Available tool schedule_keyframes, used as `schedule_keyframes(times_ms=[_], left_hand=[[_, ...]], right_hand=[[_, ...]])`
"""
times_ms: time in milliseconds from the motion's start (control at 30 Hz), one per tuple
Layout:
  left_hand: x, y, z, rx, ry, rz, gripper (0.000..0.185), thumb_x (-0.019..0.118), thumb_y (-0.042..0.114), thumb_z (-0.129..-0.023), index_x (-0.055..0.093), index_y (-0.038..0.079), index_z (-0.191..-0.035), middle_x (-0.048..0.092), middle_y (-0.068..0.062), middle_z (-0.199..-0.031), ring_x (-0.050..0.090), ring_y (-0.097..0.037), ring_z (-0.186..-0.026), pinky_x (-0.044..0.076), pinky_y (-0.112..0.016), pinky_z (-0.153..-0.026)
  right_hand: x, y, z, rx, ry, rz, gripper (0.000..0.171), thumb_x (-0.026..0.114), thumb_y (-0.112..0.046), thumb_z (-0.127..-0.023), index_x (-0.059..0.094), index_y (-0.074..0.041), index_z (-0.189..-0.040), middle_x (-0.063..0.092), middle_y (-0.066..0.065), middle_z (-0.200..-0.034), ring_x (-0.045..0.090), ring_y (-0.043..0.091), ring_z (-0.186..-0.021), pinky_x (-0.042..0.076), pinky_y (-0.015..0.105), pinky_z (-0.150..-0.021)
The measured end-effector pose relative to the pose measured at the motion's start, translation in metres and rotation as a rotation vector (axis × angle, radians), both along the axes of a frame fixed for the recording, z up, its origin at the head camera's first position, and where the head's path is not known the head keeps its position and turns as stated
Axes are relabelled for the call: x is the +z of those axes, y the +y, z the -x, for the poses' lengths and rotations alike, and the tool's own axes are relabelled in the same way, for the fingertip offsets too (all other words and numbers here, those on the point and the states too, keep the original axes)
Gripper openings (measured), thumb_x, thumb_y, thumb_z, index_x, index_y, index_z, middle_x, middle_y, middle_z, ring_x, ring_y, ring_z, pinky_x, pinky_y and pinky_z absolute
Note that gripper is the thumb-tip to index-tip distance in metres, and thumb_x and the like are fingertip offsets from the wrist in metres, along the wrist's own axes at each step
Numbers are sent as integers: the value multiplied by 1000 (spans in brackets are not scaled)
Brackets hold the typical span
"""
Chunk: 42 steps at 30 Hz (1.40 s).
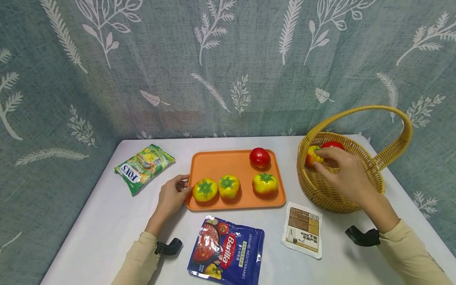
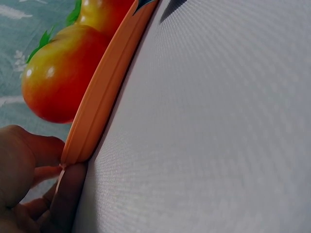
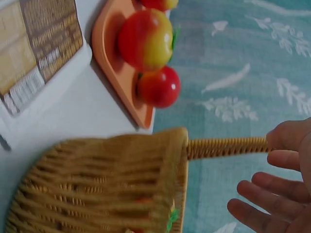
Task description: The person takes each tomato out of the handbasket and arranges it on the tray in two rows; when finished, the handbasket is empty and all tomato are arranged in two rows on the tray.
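An orange tray [image 1: 235,162] on the white table carries three yellow tomatoes [image 1: 205,189] in a row and one red tomato [image 1: 259,158] at the back. My left hand [image 1: 182,185] pinches the tray's left rim; in the left wrist view its fingers [image 2: 29,165] clasp the rim [image 2: 104,92] beside a yellow-red tomato [image 2: 58,77]. My right hand [image 1: 325,160] reaches into the wicker basket [image 1: 320,194] with fingers spread, right by a yellow-red tomato [image 1: 312,155] and a red tomato [image 1: 333,145]. The right wrist view shows the spread fingers [image 3: 272,194] beyond the basket's handle [image 3: 223,145], holding nothing.
A green Fox's candy bag [image 1: 144,166] lies left of the tray. A blue Barilla pouch [image 1: 228,249] and a white packet [image 1: 303,229] lie near the front edge. A leaf-patterned curtain [image 1: 228,71] closes off the back. The basket's tall handle [image 1: 399,118] arches over my right hand.
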State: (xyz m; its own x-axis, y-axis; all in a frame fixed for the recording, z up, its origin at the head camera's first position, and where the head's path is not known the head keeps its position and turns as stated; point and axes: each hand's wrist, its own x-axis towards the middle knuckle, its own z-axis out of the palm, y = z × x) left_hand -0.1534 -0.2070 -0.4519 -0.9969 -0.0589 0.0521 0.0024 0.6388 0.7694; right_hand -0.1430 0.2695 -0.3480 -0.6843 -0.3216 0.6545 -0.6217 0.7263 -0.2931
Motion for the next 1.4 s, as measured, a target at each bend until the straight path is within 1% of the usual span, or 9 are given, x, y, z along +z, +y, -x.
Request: schedule_keyframes(times_ms=[167, 300, 400, 500, 667, 900, 1133, 1267, 1400], left_hand=[[1, 1, 0, 5, -6, -3, 41, 72, 8, -88, 65, 5, -128, 66, -10, -96, 61, -20, -77, 52, -25, -55], [2, 1, 1, 7, -2, 0, 40, 72, 8, -88, 65, 5, -127, 66, -9, -95, 61, -20, -76, 51, -25, -55], [2, 1, 1, 5, 3, 3, 40, 72, 8, -88, 65, 5, -127, 67, -9, -95, 61, -20, -76, 51, -25, -55], [2, 1, 1, 5, 6, 3, 40, 72, 8, -88, 66, 5, -127, 67, -9, -95, 61, -20, -76, 51, -25, -55], [1, 2, 0, 9, 2, -7, 40, 72, 7, -88, 65, 5, -127, 67, -9, -95, 62, -19, -76, 52, -25, -54], [2, 1, 0, 9, 10, 1, 40, 73, 8, -87, 66, 5, -127, 67, -9, -95, 63, -19, -77, 51, -24, -55], [2, 0, 0, 4, 2, 4, 41, 72, 9, -88, 65, 5, -128, 66, -9, -95, 61, -20, -77, 52, -24, -55], [0, 0, 0, 4, 3, 16, 40, 72, 9, -88, 65, 5, -128, 66, -8, -96, 61, -20, -78, 50, -24, -57], [0, 0, 1, 8, -1, 7, 41, 72, 8, -88, 65, 4, -128, 67, -9, -97, 61, -20, -79, 50, -24, -57]], right_hand=[[1, 9, 6, -35, 13, -21, 30, 81, 1, -76, 72, 1, -105, 71, 12, -101, 67, 26, -88, 45, 18, -76], [2, 10, 10, -42, 17, -30, 32, 81, 1, -75, 71, 2, -105, 71, 14, -103, 67, 30, -90, 49, 33, -76], [3, 11, 12, -55, 2, -39, 33, 82, -1, -75, 70, 3, -106, 70, 17, -104, 66, 33, -93, 50, 44, -76], [3, 13, 16, -66, -24, -50, 33, 81, -3, -76, 70, 4, -106, 70, 19, -104, 66, 36, -92, 51, 51, -74], [3, 15, 22, -88, -71, -62, 31, 80, -5, -79, 70, 4, -107, 69, 21, -106, 65, 39, -93, 51, 54, -74], [4, 18, 27, -119, -142, -78, 35, 79, -8, -82, 68, 7, -112, 66, 26, -112, 63, 44, -96, 52, 58, -74], [4, 20, 33, -147, -202, -102, 36, 76, -14, -85, 67, 6, -115, 65, 26, -114, 65, 42, -91, 53, 55, -69], [4, 21, 38, -156, -262, -121, 39, 76, -16, -87, 66, 5, -118, 65, 26, -114, 64, 41, -91, 51, 54, -71], [4, 22, 44, -155, -329, -151, 45, 76, -20, -88, 64, 3, -125, 63, 26, -121, 62, 41, -96, 48, 57, -76]])
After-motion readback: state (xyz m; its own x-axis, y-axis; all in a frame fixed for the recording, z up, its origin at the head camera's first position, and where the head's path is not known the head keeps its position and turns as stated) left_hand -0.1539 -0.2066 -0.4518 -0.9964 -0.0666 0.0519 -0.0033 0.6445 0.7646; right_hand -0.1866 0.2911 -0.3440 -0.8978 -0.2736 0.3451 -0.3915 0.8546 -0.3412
